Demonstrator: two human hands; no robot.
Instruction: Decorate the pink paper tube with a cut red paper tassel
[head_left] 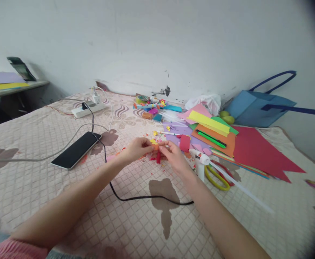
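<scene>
My left hand and my right hand meet over the middle of the patterned cloth, fingertips pinched. Between them is a small orange paper piece, gripped from both sides; its exact shape is partly hidden by my fingers. Small red paper bits lie just beneath, among other coloured scraps. To the right of my right hand is a rolled red paper piece. A white hot glue gun stands beside my right wrist, a clear glue stick reaching out behind it. Yellow-handled scissors lie next to it.
Coloured paper sheets with a green marker on top spread to the right. A blue bag stands by the wall. At left lie a phone, a power strip and a black cable running under my arms.
</scene>
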